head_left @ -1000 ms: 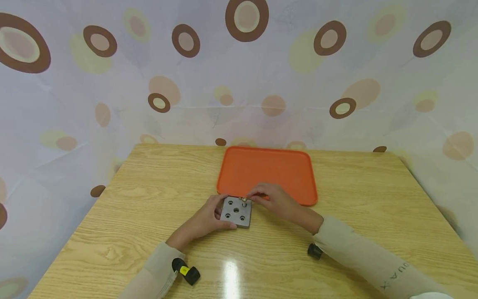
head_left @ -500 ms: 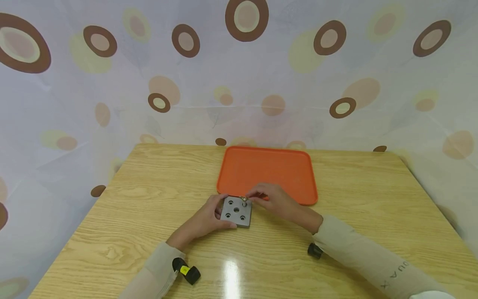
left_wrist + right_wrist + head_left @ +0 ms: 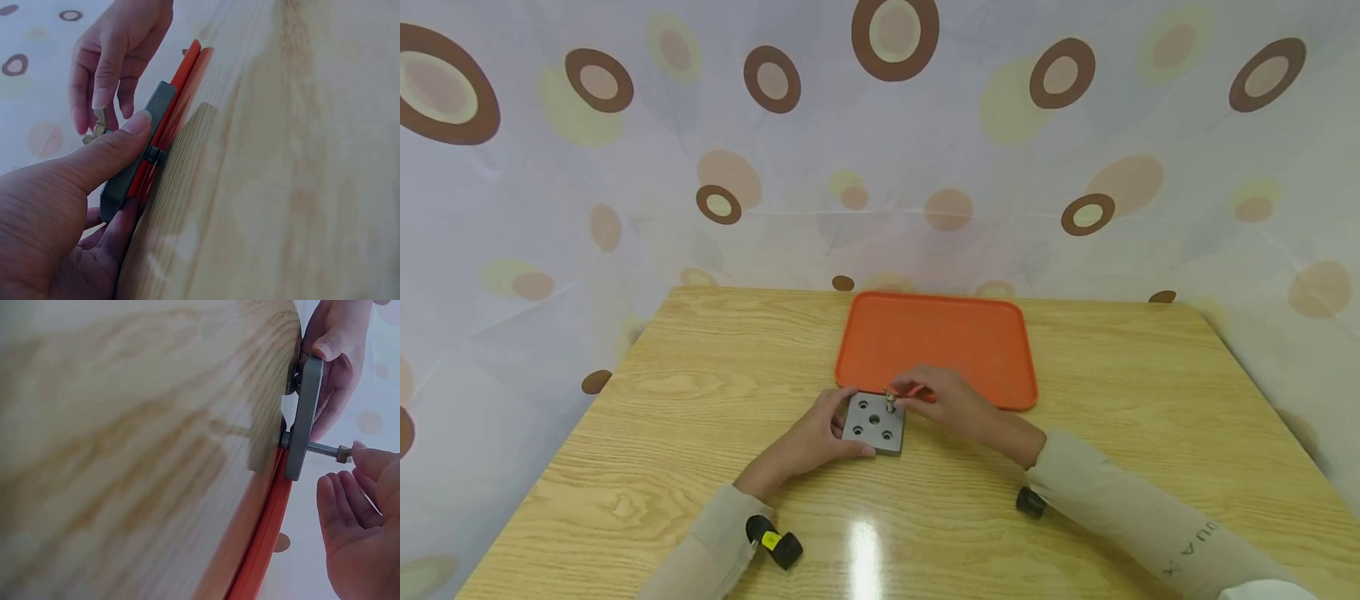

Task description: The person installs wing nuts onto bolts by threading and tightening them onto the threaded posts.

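Left hand (image 3: 815, 435) grips grey square metal plate (image 3: 874, 433) by left side; right hand (image 3: 953, 403), fingers apart, touches brass-coloured wing nut (image 3: 344, 454) above it

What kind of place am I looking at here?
Probably a staged workstation or recording booth: a wooden table, a circle-patterned backdrop along its back and sides, and a metal plate gripped in the left hand.

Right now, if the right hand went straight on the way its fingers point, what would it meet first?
Most likely the brass-coloured piece on the threaded bolt standing in the metal plate. The right hand seems to touch it, though exact depth is unclear.
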`<state>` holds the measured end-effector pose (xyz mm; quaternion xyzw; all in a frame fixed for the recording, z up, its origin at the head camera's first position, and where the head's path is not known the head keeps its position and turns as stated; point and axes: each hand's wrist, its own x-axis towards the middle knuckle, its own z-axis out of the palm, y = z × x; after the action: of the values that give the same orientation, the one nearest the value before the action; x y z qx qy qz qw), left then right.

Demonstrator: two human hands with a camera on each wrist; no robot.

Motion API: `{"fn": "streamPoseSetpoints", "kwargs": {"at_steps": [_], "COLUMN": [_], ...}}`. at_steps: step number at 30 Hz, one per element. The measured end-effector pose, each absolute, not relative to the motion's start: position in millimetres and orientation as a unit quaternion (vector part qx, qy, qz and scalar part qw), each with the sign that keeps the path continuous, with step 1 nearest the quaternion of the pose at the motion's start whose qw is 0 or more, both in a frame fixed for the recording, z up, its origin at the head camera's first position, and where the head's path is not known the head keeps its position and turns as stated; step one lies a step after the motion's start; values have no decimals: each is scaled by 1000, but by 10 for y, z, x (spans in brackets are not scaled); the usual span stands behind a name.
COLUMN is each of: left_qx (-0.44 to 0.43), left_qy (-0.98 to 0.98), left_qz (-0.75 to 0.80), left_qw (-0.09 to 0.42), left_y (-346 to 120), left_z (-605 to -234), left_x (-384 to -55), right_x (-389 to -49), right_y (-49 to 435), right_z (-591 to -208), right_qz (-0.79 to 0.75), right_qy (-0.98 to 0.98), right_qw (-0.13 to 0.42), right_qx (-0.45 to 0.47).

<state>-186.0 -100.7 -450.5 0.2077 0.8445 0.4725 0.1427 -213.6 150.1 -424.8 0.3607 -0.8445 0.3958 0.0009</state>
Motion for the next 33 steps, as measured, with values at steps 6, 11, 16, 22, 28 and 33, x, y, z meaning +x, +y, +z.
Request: {"fn": "streamPoseSetpoints", "kwargs": {"at_steps": [6,11,16,22,28,33], "left_qx": [205,202,199,200,201,201], "left_qy": [846,851,853,852,855,857], "left_qz": [471,464,460,463,457,455], "left_qw": [144,144,142,141,136,136], "left_y": [-1008,-1001,-1005,-1009,-1011,-1015], "left_z": [-4499,-4496,-4494,-4498,-4505,-4517], "left_x": [-1862,-1868,-1869,-1866,-1861,-1866], "right_x": [-2155,-2159,-2158,-2168,-2167,-2160], "right_y": [1478,1457,1445,1435,1432,1445], "right_z": [-4262,-4267,-4269,-4278,-4278,-4274], "right_qz": [405,405,408,413,429,433], "right_qy": [-836,-834,-834,-833,-828,-823], "right_qw": [-9,-9,-7,-14,-27,-18], "right_qx": [369,375,372,367,361,367]}}
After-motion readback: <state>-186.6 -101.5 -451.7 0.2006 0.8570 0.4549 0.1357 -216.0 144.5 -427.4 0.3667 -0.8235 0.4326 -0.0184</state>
